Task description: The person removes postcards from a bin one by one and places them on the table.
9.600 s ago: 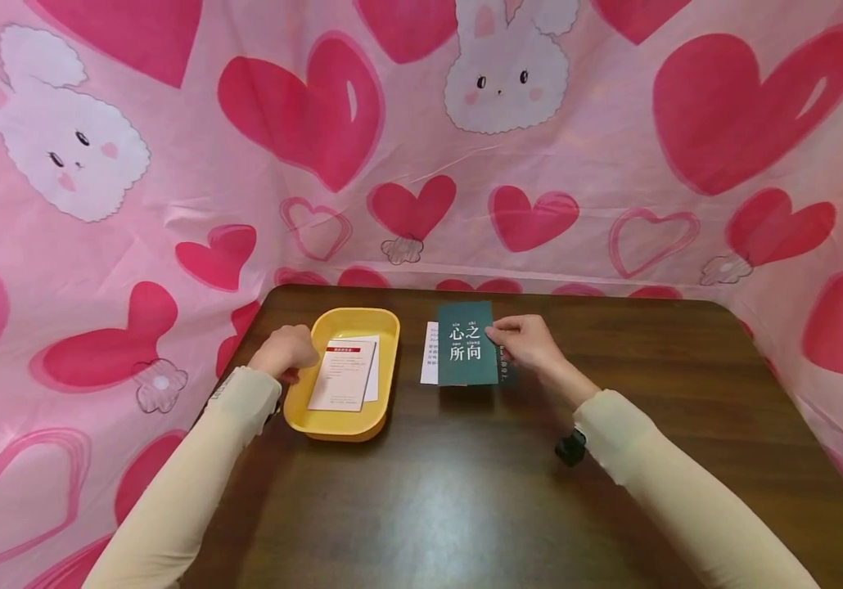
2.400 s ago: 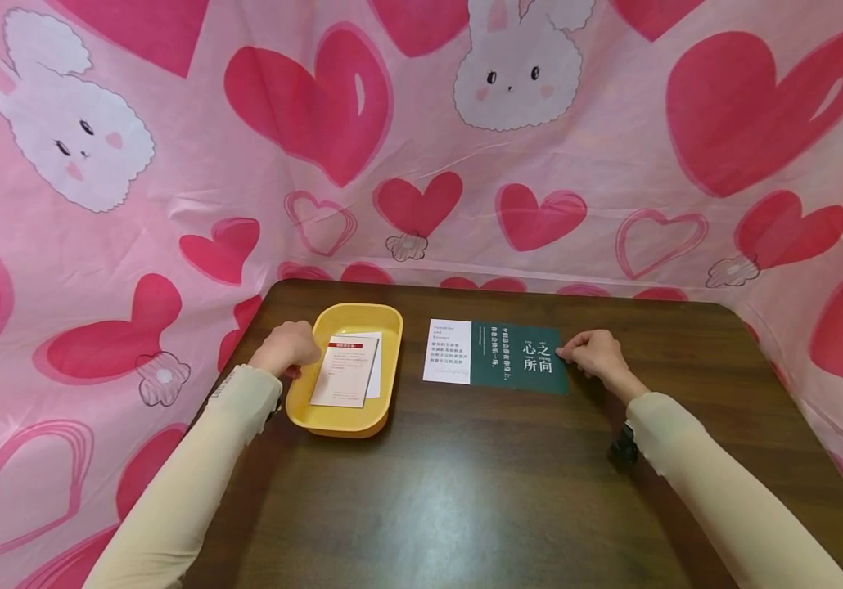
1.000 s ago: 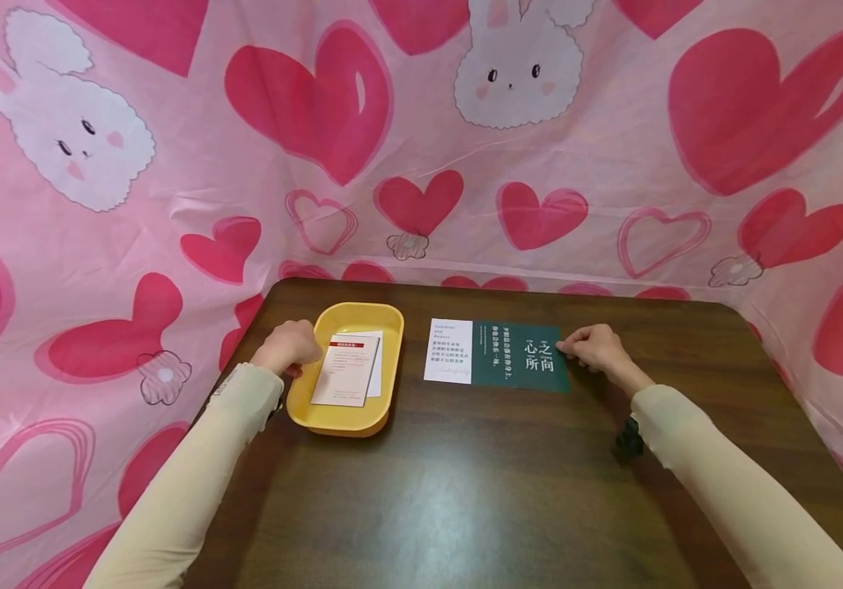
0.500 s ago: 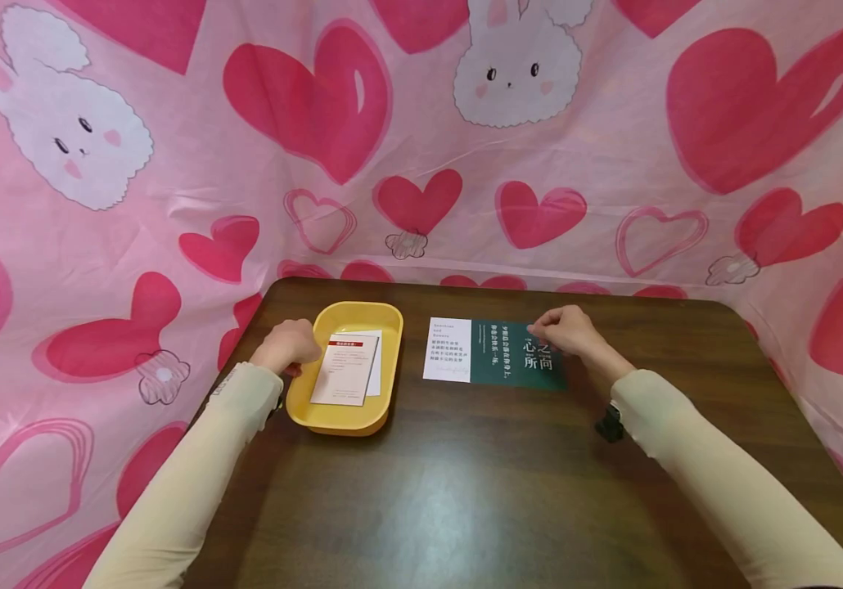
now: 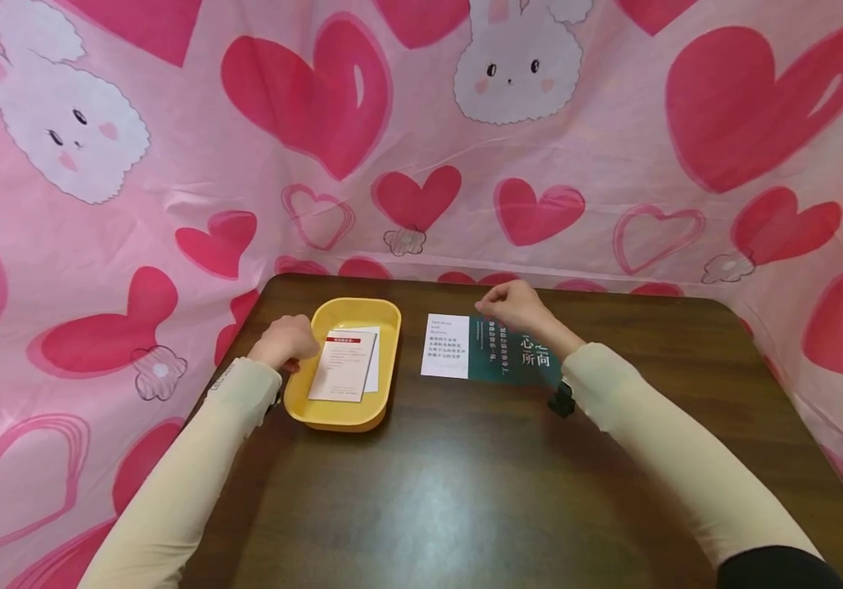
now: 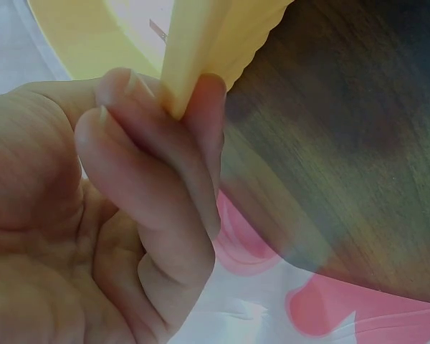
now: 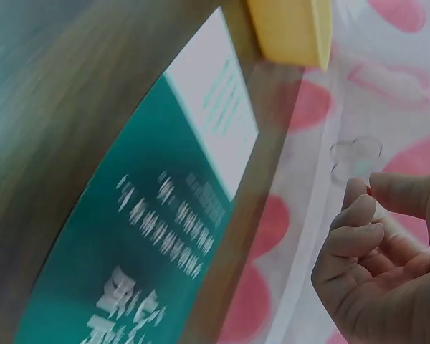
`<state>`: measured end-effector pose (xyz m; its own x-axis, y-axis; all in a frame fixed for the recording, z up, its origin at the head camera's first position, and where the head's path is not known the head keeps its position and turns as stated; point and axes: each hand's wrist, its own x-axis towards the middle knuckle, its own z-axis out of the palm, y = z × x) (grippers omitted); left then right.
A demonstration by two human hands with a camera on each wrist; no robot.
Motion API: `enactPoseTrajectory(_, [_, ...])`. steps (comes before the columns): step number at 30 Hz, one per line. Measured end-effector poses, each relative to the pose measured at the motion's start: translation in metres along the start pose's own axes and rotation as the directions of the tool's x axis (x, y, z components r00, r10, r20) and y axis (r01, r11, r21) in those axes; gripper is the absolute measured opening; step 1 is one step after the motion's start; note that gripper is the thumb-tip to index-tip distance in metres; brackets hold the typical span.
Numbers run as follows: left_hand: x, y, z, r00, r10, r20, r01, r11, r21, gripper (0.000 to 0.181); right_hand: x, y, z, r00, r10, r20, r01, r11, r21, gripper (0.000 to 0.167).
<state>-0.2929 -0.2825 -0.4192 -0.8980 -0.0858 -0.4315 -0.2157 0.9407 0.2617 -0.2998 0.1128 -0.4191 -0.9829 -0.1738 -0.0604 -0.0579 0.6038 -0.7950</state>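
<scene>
My left hand (image 5: pixel 289 339) pinches the left rim of a yellow plastic tray (image 5: pixel 351 415); the left wrist view shows fingers (image 6: pixel 161 193) curled on its wall. Inside lies a pale card with a red heading (image 5: pixel 340 368), on top of a white one. To the right, a white printed card (image 5: pixel 447 348) lies on the table, followed by dark green cards with white Chinese text (image 5: pixel 493 360) and larger characters (image 5: pixel 536 353). Above these my right hand (image 5: pixel 520 307) hovers, partly covering them. Its fingers curl loosely, thumb near fingertips, holding nothing in the right wrist view.
The dark wooden table (image 5: pixel 421 499) extends in front of and right of the cards. A pink heart-and-rabbit cloth (image 5: pixel 421 139) hangs behind and along both sides, meeting the table's far edge.
Earlier, my right hand held a green card, which now lies at the right end of the row. That hand has since released it and moved left over the cards. My left hand stays on the tray.
</scene>
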Motion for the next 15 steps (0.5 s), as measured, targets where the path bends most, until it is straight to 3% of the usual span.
enactPoseTrajectory(5, [0.000, 0.000, -0.002, 1.000, -0.001, -0.001, 0.001, 1.000, 0.006, 0.035, 0.008, -0.029, 0.018, 1.000, -0.021, 0.016, 0.021, 0.999, 0.033, 0.029])
enactPoseTrajectory(9, [0.011, -0.004, 0.002, 1.000, -0.010, 0.019, 0.010, 1.000, -0.009, 0.039, 0.012, -0.046, 0.035, 0.999, -0.026, 0.031, 0.025, 0.998, 0.051, 0.024])
enactPoseTrajectory(10, [0.022, -0.010, 0.005, 1.000, 0.000, 0.021, 0.000, 1.000, -0.016, 0.041, 0.013, -0.049, 0.038, 0.999, -0.027, 0.031, 0.026, 0.998, 0.056, 0.023])
enactPoseTrajectory(15, [0.027, -0.011, 0.004, 1.000, -0.003, 0.029, 0.003, 1.000, -0.004, 0.041, 0.020, -0.073, 0.056, 0.998, -0.020, 0.054, 0.010, 0.982, 0.186, 0.027])
